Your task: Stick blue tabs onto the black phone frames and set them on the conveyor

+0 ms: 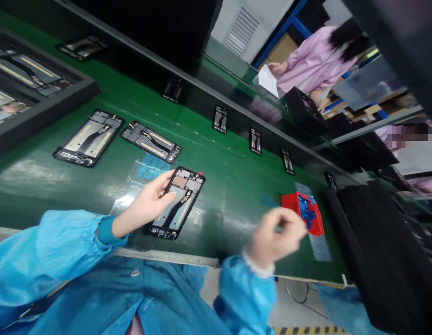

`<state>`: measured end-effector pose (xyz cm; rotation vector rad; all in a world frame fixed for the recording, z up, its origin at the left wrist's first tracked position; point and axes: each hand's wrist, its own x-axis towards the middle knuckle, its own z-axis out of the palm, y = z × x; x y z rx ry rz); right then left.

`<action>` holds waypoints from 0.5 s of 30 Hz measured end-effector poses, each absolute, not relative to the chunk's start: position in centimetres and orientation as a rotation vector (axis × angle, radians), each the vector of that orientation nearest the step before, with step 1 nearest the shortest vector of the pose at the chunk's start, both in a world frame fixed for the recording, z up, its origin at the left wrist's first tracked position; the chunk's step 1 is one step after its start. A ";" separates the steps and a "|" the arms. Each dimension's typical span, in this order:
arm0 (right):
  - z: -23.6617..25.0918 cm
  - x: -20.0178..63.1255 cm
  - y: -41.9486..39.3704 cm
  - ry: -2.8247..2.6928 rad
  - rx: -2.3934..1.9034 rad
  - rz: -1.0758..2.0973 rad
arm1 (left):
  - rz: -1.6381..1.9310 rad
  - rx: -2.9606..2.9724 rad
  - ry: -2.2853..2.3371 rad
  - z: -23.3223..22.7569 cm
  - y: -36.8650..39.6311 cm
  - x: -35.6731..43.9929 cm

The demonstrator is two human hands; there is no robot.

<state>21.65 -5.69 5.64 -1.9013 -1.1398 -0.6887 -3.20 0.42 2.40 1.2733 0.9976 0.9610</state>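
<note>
My left hand [149, 201] grips an opened phone [181, 200] by its left edge, thumb across the inner side. The phone's grey plates and a black ribbon cable face up. Over the green bench to the right, my right hand [276, 232] is blurred, its thumb and fingers closed in a pinch. Whatever it may hold cannot be made out. Close to that hand sits a red bin [316, 218] with crumpled blue film pieces [306, 211] inside. Two more opened phones, one [90, 137] at the left and another [151, 141] nearer, lie above my left hand.
A sheet with blue stickers [153, 166] lies beside the held phone. At the left is a black foam tray [76, 90] holding phones. Several phones lie along the bench's back. Black stacked trays [372, 251] stand at the right. Co-workers in pink [313, 56] are beyond the bench.
</note>
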 end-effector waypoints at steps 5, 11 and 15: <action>9.7 37.2 -3.4 -0.971 -2.137 -0.573 | 0.939 1.322 1.185 2.4 1.3 -3.0; 10.1 37.9 -1.4 -1.214 -2.075 -0.369 | 1.036 1.259 1.298 2.9 1.8 -3.3; 6.3 27.5 -2.1 -1.517 -1.900 -0.092 | 0.980 0.908 1.180 3.2 2.0 -3.3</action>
